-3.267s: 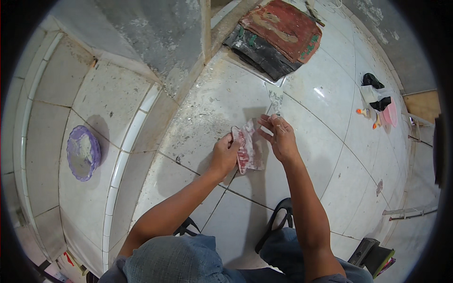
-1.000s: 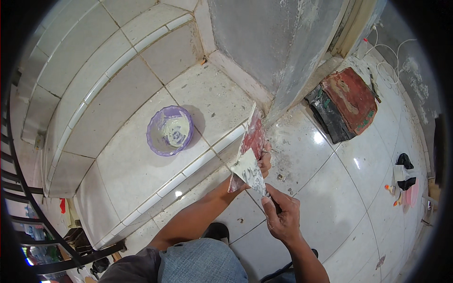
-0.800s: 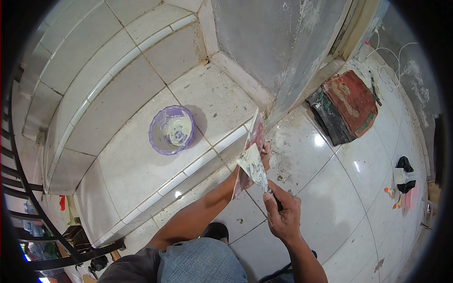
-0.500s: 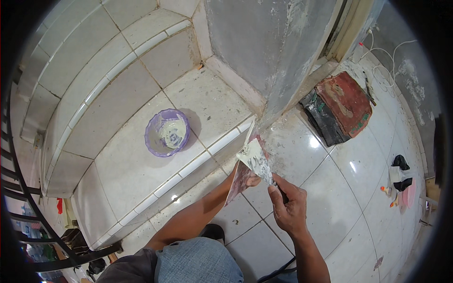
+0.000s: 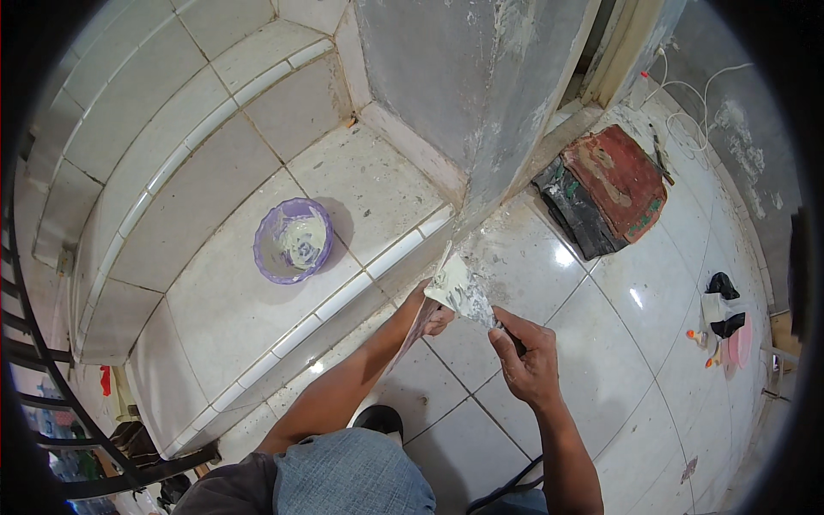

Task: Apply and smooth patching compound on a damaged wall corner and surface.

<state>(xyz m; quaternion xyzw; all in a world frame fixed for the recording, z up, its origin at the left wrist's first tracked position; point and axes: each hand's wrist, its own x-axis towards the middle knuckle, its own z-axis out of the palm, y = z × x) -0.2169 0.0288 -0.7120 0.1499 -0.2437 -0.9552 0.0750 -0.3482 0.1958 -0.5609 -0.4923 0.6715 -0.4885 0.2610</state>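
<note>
My right hand [image 5: 527,356] is closed around the dark handle of a putty knife [image 5: 465,296], its broad blade smeared with whitish paste. The blade lies against the upper part of a thin flat sheet [image 5: 412,333], stained pinkish, which I see nearly edge-on. Behind that sheet, my left hand [image 5: 439,319] grips it; its fingers are partly hidden. On the tiled step to the left stands a purple bowl [image 5: 261,256] with a wavy rim, holding pale paste [image 5: 304,240] that also coats its inner wall.
A grey wall corner [image 5: 459,202] rises just beyond my hands. Folded red and black material [image 5: 614,189] lies on the floor at right, near a white cable [image 5: 705,112]. Farther right is a pink item [image 5: 740,343] beside a black-and-white bundle [image 5: 725,305]. A black railing [image 5: 51,360] curves at left.
The sheet has turned from showing its stained face to nearly edge-on. The blade remains against it, a little lower. The whole view has shifted slightly.
</note>
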